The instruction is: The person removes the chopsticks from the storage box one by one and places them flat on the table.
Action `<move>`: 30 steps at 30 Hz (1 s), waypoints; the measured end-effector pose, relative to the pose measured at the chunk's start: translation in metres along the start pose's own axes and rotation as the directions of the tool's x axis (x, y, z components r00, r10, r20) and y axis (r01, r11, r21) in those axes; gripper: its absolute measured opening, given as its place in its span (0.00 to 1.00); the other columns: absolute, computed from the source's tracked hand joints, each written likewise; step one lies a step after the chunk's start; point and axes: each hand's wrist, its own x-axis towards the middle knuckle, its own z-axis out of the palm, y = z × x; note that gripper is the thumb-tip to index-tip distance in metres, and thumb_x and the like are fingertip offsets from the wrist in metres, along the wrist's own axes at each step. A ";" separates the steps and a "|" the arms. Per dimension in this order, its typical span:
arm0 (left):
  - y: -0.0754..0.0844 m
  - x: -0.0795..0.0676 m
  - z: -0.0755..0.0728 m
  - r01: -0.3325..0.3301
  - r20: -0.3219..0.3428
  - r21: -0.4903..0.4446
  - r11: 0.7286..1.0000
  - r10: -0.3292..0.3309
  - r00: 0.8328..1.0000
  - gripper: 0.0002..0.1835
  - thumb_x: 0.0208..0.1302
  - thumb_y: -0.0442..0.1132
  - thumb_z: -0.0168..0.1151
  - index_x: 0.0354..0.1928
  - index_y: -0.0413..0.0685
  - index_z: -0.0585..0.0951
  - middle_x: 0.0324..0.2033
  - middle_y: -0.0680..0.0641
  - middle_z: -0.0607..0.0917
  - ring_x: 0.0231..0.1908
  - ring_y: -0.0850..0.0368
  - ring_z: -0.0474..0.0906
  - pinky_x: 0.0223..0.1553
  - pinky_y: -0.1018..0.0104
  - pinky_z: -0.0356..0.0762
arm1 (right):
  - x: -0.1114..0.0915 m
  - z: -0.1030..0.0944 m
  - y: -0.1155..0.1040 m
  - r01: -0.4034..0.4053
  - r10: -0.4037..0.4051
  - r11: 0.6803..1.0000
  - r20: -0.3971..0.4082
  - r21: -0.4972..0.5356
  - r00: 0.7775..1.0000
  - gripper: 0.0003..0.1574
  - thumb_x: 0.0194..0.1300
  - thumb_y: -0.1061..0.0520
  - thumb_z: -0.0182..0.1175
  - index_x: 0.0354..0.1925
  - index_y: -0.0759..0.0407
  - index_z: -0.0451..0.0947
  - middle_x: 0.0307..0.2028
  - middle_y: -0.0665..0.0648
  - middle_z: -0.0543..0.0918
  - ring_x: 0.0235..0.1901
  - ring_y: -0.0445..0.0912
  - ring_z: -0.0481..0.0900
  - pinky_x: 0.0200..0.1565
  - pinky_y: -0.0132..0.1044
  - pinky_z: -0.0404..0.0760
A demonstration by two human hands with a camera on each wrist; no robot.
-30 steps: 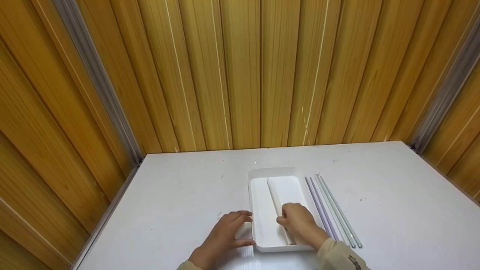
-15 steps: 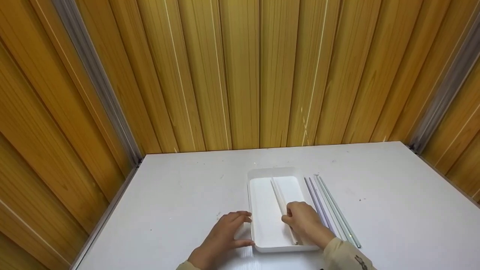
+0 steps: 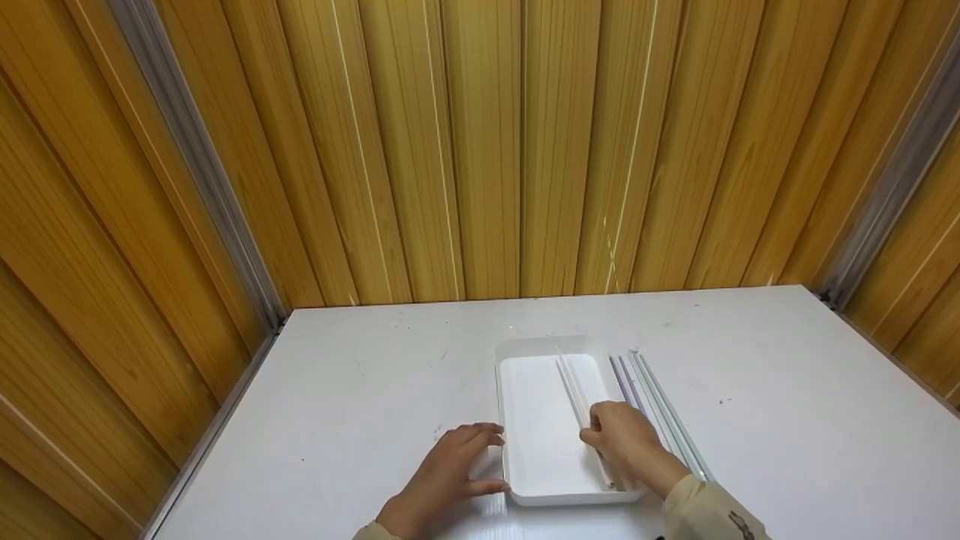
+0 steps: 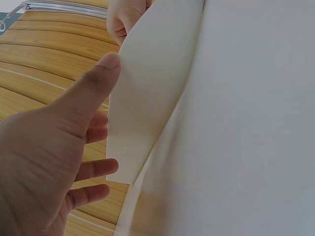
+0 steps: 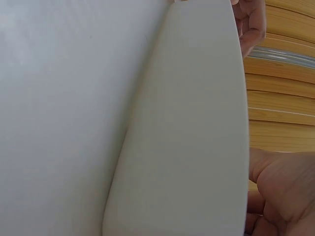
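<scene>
A white rectangular tray (image 3: 532,420) lies on the table in the head view. Pale chopsticks (image 3: 571,386) lie lengthwise inside it, close to the right side, their far ends slanting left. My right hand (image 3: 622,439) grips them near their lower half with curled fingers. In the right wrist view the tray's near wall partly hides that right hand (image 5: 285,196). At the tray's left front corner is my left hand (image 3: 452,465), fingers and thumb spread apart. The left wrist view shows this hand's thumb (image 4: 93,78) and fingertips against the tray's rim.
To the right of the tray, lilac chopsticks (image 3: 624,379) and pale green chopsticks (image 3: 669,412) lie side by side on the white table (image 3: 375,390). My right forearm covers their near ends. A wood-patterned wall (image 3: 480,150) rises behind the table.
My right hand has slid the pale chopsticks rightward across the tray, from near its middle toward its right side. The left hand and tray have stayed in place.
</scene>
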 end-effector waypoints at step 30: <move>-0.001 0.001 0.000 0.012 0.031 -0.013 1.000 -0.012 0.999 0.29 0.56 0.63 0.60 0.49 0.48 0.76 0.58 0.51 0.79 0.56 0.54 0.76 0.56 0.61 0.78 | -0.003 -0.022 0.022 -0.065 0.065 0.998 0.012 -0.001 0.998 0.15 0.59 0.55 0.62 0.20 0.56 0.70 0.16 0.50 0.71 0.18 0.41 0.68 0.19 0.27 0.64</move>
